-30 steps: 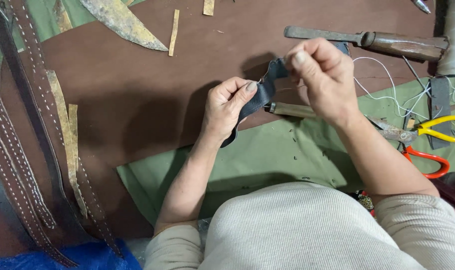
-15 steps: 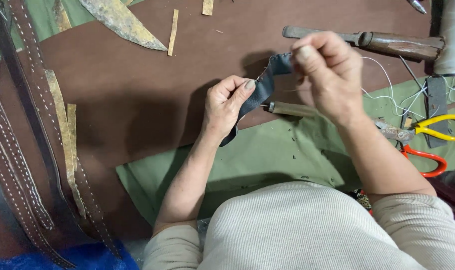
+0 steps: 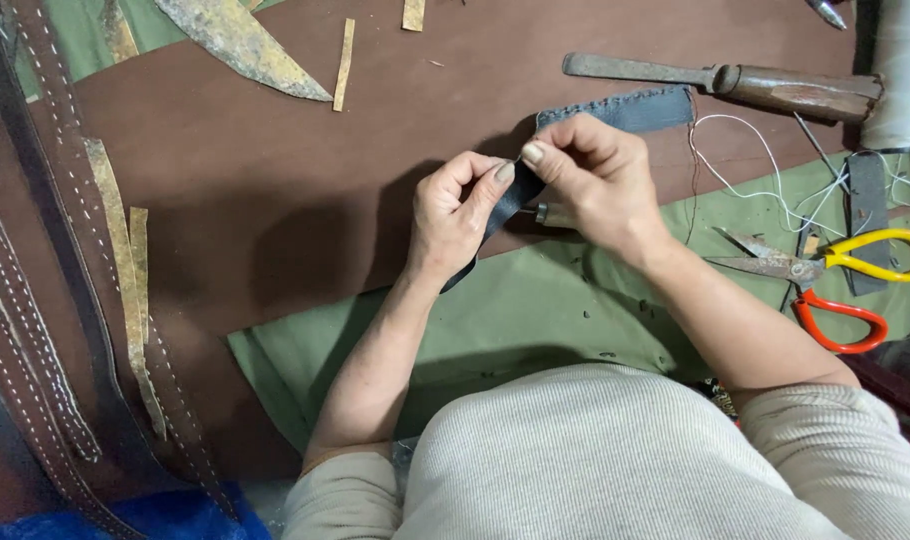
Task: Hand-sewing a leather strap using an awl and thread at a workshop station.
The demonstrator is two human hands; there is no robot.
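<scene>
Over a brown-covered counter (image 3: pixel 275 200), the left hand (image 3: pixel 455 215) and right hand (image 3: pixel 590 180) pinch a dark stitched strap (image 3: pixel 625 108) between them, each grip closed on it, thumb against fingers; the strap runs up and right from the hands, its free end lying flat just below a wooden-handled knife (image 3: pixel 735 85); white thread (image 3: pixel 765 175) loops beside it; scissors (image 3: pixel 835 275) with yellow and orange handles rest on green cloth (image 3: pixel 535 310); stitched brown belts (image 3: pixel 35 300) line the left edge.

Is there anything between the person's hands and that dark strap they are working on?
Nothing visible. The left hand and the right hand both pinch the dark strap directly, with bare fingers.
</scene>
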